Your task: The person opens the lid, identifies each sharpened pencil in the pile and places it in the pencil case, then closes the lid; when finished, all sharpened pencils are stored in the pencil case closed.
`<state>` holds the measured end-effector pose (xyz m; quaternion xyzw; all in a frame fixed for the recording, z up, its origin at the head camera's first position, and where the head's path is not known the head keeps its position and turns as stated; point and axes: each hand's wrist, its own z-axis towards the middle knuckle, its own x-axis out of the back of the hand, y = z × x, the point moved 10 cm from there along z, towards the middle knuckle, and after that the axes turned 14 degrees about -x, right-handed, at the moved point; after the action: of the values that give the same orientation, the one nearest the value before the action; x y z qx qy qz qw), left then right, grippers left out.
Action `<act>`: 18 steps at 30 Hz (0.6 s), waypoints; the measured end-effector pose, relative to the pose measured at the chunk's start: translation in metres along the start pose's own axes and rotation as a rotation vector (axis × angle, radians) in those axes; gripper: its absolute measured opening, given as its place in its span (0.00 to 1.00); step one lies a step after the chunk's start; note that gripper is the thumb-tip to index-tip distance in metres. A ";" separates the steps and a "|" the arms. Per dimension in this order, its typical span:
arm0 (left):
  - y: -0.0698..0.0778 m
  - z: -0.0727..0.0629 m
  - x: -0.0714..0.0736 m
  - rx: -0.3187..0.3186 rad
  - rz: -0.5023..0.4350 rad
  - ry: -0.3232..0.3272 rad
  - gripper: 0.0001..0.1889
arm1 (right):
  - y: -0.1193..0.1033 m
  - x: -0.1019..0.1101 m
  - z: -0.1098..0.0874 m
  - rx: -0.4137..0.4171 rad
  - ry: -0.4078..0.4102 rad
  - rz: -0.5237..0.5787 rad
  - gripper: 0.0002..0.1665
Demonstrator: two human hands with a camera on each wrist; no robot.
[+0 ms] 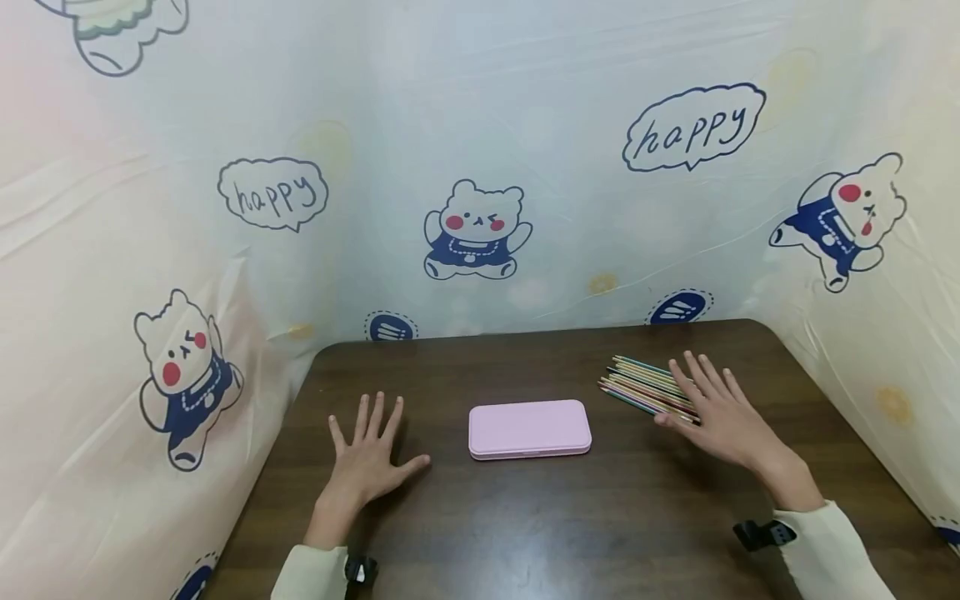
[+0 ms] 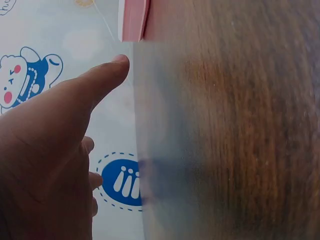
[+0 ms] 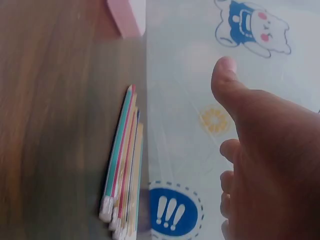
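loosely bundled, perhaps against rolling apart, the pencils (image 1: 641, 385) lay on the table (image 1: 525, 517), right of the closed pink case (image 1: 529, 429). the right hand (image 1: 720, 414) was spread above their right end, the left hand (image 1: 367, 467) spread left of the case, both holding nothing, apparently at rest.

Pretty simple getup: 2 plain off-white sleeves, the left sleeve (image 1: 307, 575) at the lower left of the frame, the right sleeve (image 1: 836, 554) at lower right. There's a small black gadget by each cuff, kinda blocky: left gadget (image 1: 362, 571), right gadget (image 1: 763, 534). Left hand (image 1: 367, 468) and right hand (image 1: 723, 423) are both bare.
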<state>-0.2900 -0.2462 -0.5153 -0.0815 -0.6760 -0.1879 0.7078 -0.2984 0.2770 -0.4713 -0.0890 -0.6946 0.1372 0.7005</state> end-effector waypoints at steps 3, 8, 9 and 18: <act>0.003 -0.001 0.000 -0.008 -0.010 -0.006 0.58 | -0.013 0.002 0.002 0.023 0.013 0.015 0.58; 0.016 0.005 0.007 -0.042 -0.037 0.019 0.51 | -0.037 0.006 0.006 0.042 0.048 0.020 0.53; 0.021 0.007 0.009 -0.051 -0.037 0.032 0.49 | -0.042 0.006 0.007 0.044 0.058 0.022 0.51; 0.072 0.031 0.032 -0.136 -0.087 0.157 0.28 | -0.093 -0.003 0.020 0.132 0.105 0.057 0.34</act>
<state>-0.2913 -0.1732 -0.4716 -0.0851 -0.6072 -0.2697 0.7425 -0.3123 0.1868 -0.4448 -0.0694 -0.6435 0.1975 0.7362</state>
